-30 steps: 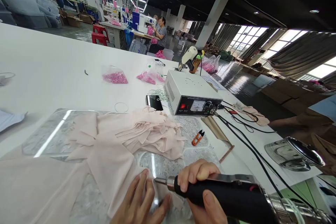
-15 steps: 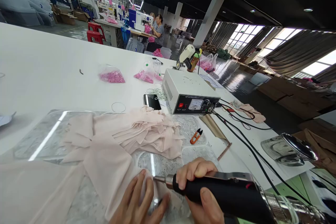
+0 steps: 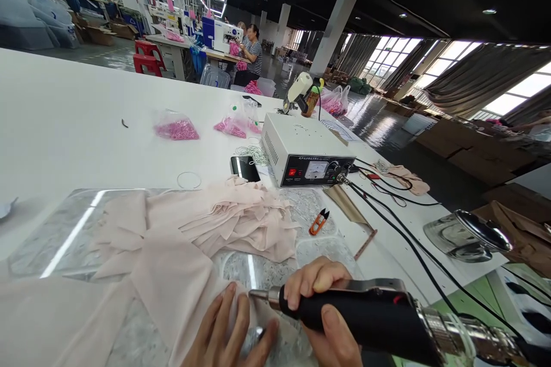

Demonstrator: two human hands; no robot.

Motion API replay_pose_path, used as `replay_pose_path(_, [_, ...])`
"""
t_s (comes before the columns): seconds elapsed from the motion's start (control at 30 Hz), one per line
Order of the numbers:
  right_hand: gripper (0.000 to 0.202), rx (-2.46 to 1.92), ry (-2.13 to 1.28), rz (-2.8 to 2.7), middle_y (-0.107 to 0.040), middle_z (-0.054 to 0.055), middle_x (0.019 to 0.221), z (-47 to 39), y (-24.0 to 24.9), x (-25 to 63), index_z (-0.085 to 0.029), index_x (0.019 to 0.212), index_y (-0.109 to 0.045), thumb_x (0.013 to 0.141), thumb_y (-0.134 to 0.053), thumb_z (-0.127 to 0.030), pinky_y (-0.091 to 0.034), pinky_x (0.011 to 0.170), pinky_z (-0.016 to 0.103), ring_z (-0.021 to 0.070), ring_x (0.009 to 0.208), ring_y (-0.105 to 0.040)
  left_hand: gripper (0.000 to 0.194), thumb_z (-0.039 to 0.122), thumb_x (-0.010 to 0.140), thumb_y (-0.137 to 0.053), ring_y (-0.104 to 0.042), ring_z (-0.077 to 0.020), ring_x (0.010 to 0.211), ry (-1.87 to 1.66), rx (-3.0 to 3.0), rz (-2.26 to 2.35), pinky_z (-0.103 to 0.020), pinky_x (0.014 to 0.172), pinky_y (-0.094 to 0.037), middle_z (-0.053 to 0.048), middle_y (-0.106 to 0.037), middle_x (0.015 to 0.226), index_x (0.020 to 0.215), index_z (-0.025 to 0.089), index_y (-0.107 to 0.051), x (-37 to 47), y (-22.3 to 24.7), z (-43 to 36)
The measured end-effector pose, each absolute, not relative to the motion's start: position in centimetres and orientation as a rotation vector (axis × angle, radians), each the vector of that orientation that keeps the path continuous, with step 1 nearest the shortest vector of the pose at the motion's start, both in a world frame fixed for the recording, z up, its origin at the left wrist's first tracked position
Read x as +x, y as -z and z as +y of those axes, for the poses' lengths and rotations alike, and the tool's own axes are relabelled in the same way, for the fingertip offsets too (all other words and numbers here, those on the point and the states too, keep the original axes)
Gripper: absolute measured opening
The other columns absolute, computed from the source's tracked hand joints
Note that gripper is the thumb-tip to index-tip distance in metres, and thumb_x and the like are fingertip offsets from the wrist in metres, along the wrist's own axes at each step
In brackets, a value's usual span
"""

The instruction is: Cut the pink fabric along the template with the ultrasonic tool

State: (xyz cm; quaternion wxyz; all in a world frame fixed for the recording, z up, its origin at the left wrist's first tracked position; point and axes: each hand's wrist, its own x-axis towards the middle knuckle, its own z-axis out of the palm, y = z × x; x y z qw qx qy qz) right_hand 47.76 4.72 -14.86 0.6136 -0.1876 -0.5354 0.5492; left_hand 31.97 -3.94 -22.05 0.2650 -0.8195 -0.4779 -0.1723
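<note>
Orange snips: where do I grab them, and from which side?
Pinch the orange snips across the orange handle part, coming from above on the near side. They look to lie flat on the marbled mat, dark blades angled away from the person, so that approach should keep the tips out of the grasp.

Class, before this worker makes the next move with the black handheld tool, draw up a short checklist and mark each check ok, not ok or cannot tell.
1. Right hand wrapped around black handheld tool: ok.
2. Left hand pressing on pale fabric: ok.
3. Left fingers well clear of metal tip: not ok, a fingertip lies right beside it.
4. Plug seated at front of control box: ok.
5. Box switched on: cannot tell from the red switch.
6. Orange snips apart from both hands: ok.
</note>
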Motion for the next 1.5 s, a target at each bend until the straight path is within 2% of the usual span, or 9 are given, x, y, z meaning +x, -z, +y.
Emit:
replay_pose_path(0.27, [0.017,-0.432,-1.243,-1.236,-0.048,-0.002,0.077,4.6,14.7,47.5,-0.023,0.088,-0.052,0.089,-0.055,-0.039,-0.047,0.056,0.028,0.0112,0.059,-0.057,0.034,0.048,0.096,-0.043,-0.055,-0.0334,0.114,0.669,-2.150,-1.391,-0.048,0.112,-0.021,-0.013,-0.059,0.115,0.122,0.030,-0.057,33.0,22.3,-3.7])
replay_pose_path(0.43, [0.018,-0.469,-1.247,-1.205,-0.047,-0.003,0.078,4.5,14.6,47.0,-0.023,0.088,-0.052,0.089,-0.054,-0.041,-0.049,0.058,0.031,0.0114,0.058,-0.057,0.038,0.045,0.100,-0.032,-0.058,-0.0302,0.111,0.777,-2.065,-1.343,-0.049,0.111,-0.024,-0.012,-0.061,0.110,0.125,0.029,-0.057,33.5,23.1,-3.4])
replay_pose_path(0.63, [0.016,-0.447,-1.254,-1.212,-0.047,-0.003,0.079,4.6,14.7,46.4,-0.024,0.088,-0.054,0.089,-0.055,-0.040,-0.050,0.057,0.030,0.0113,0.060,-0.058,0.035,0.032,0.101,-0.032,-0.060,-0.0304,0.109,0.781,-2.055,-1.353,-0.049,0.110,-0.026,-0.011,-0.061,0.107,0.128,0.027,-0.054,33.5,23.1,-3.5])
replay_pose_path(0.8, [0.014,-0.433,-1.265,-1.217,-0.048,-0.003,0.079,4.7,15.0,46.3,-0.023,0.090,-0.054,0.089,-0.054,-0.037,-0.051,0.058,0.029,0.0109,0.061,-0.058,0.033,0.032,0.100,-0.034,-0.060,-0.0294,0.107,0.768,-2.060,-1.362,-0.048,0.110,-0.024,-0.011,-0.060,0.107,0.125,0.027,-0.055,33.5,22.4,-3.4])
replay_pose_path(1.07, [0.015,-0.419,-1.271,-1.207,-0.048,-0.003,0.080,4.9,15.1,46.3,-0.023,0.091,-0.054,0.090,-0.054,-0.038,-0.052,0.058,0.029,0.0103,0.061,-0.058,0.039,0.040,0.100,-0.032,-0.057,-0.0334,0.106,0.786,-2.062,-1.363,-0.047,0.106,-0.027,-0.013,-0.059,0.107,0.128,0.025,-0.053,33.4,22.4,-3.3])
replay_pose_path(1.27, [0.015,-0.403,-1.274,-1.249,-0.048,-0.003,0.078,4.9,14.9,46.4,-0.022,0.086,-0.053,0.090,-0.055,-0.036,-0.052,0.059,0.028,0.0105,0.062,-0.058,0.046,0.050,0.092,-0.051,-0.055,-0.0314,0.108,0.704,-2.114,-1.364,-0.047,0.110,-0.023,-0.010,-0.059,0.109,0.133,0.028,-0.050,33.2,22.1,-3.4])
replay_pose_path(1.5, [0.015,-0.397,-1.261,-1.196,-0.048,-0.002,0.079,5.1,15.2,46.5,-0.022,0.089,-0.055,0.089,-0.056,-0.037,-0.051,0.057,0.030,0.0113,0.060,-0.059,0.048,0.050,0.092,-0.054,-0.055,-0.0370,0.112,0.631,-2.105,-1.364,-0.053,0.107,-0.025,-0.014,-0.059,0.114,0.134,0.029,-0.049,33.2,23.2,-3.8])
